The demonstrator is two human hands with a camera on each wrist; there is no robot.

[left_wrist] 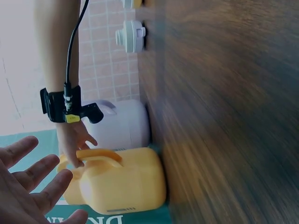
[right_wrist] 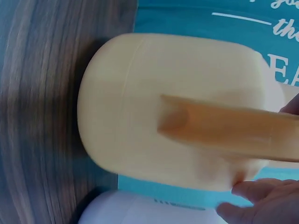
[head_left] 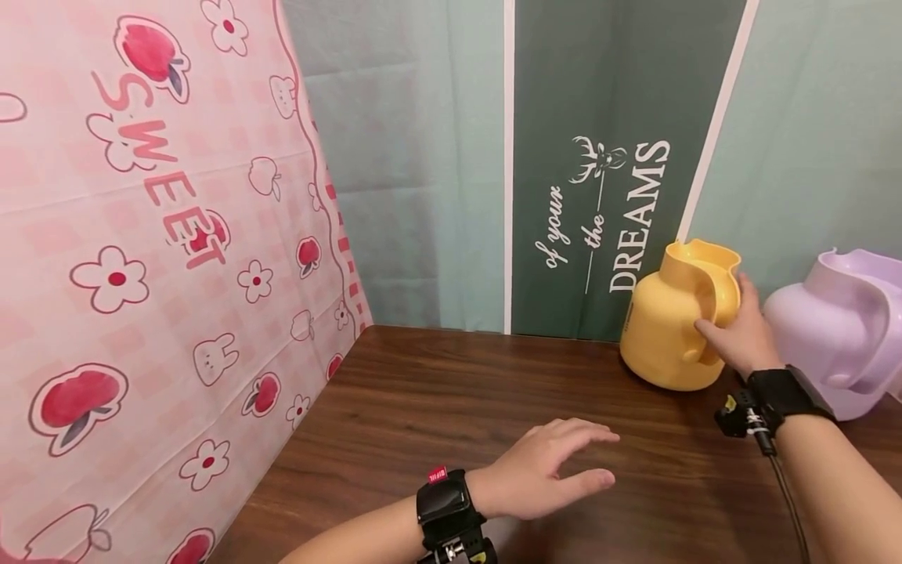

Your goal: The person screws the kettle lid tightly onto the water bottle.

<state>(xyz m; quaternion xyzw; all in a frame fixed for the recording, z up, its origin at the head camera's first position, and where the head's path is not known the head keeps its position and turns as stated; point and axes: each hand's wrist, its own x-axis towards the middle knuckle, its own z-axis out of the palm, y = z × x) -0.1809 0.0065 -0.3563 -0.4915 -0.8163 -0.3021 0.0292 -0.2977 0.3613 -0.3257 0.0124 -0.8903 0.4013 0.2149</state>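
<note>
A yellow jug with a looped handle stands upright on the brown wooden table near the back cloth. My right hand is at its handle, thumb on one side and fingers on the other. In the right wrist view, a fingertip touches the jug near its neck, and the fingers are loosely spread, not wrapped round the handle. My left hand hovers over the table with nothing in it, thumb and fingers apart. Right of the yellow jug stands a similar purple jug, partly behind my right hand.
A pink printed cloth hangs on the left, and a green one at the back. Beyond the purple jug, the left wrist view shows a small pale-green container and part of another. A cable trails from my right wrist.
</note>
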